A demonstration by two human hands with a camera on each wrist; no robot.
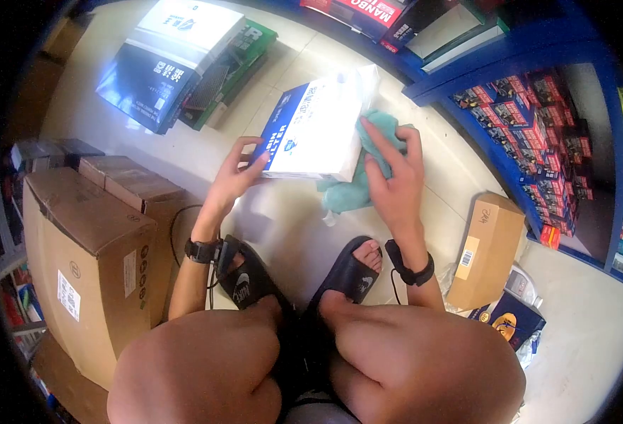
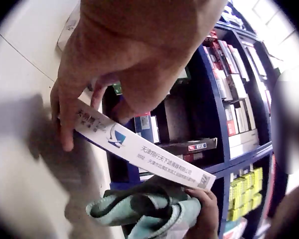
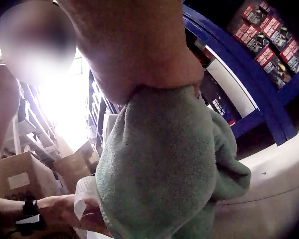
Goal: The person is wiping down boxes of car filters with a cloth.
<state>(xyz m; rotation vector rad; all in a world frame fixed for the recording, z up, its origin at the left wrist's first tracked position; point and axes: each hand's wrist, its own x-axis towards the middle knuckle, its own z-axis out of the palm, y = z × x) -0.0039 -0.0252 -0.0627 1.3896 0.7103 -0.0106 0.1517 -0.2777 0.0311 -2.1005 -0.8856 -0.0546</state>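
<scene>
A flat white and blue cabin filter box (image 1: 318, 134) is held up above the floor in front of the knees. My left hand (image 1: 241, 169) grips its near left corner, and in the left wrist view the fingers (image 2: 67, 119) wrap that end of the narrow printed side. At the opposite end, my right hand (image 1: 398, 166) holds a bunched green cloth (image 1: 350, 194) against the box's edge. The cloth (image 3: 157, 159) hangs in folds below that hand in the right wrist view, hiding most of its fingers.
Large brown cartons (image 1: 85, 261) stand at the left. More filter boxes (image 1: 170, 63) lie on the tiled floor ahead. Blue shelving (image 1: 453, 92) with small red and blue boxes runs along the right. A narrow carton (image 1: 486, 247) sits beside the right knee.
</scene>
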